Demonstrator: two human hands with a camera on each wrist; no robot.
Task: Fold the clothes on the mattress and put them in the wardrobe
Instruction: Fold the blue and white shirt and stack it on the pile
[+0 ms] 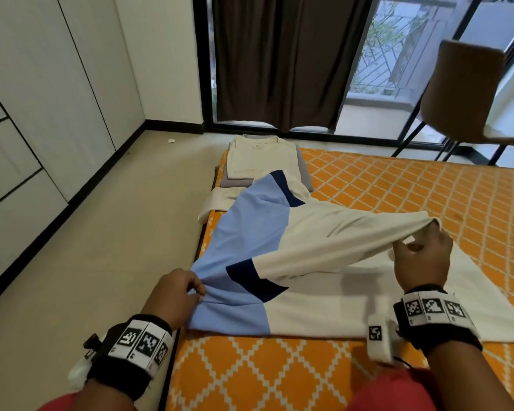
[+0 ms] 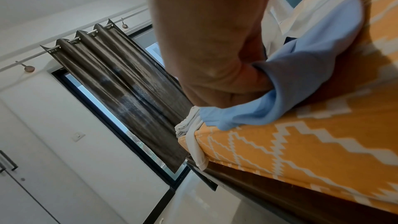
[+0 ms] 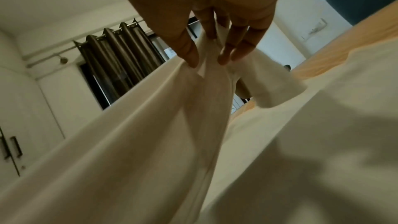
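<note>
A cream, light-blue and navy shirt (image 1: 309,250) lies spread across the orange patterned mattress (image 1: 398,185). My left hand (image 1: 181,292) pinches its light-blue edge (image 2: 286,91) at the mattress's left side. My right hand (image 1: 422,256) pinches a cream fold (image 3: 200,81) and holds it lifted above the rest of the shirt, so the cloth stretches taut between both hands. A stack of folded clothes (image 1: 261,161), cream on top of grey, sits at the far left corner of the mattress. White wardrobe doors (image 1: 36,114) line the left wall.
A brown chair (image 1: 463,93) stands at the far right by the glass door. A dark curtain (image 1: 279,60) hangs behind the mattress. Beige floor (image 1: 101,232) runs between the mattress and the wardrobe. A cream cloth (image 1: 217,200) hangs over the mattress's left edge.
</note>
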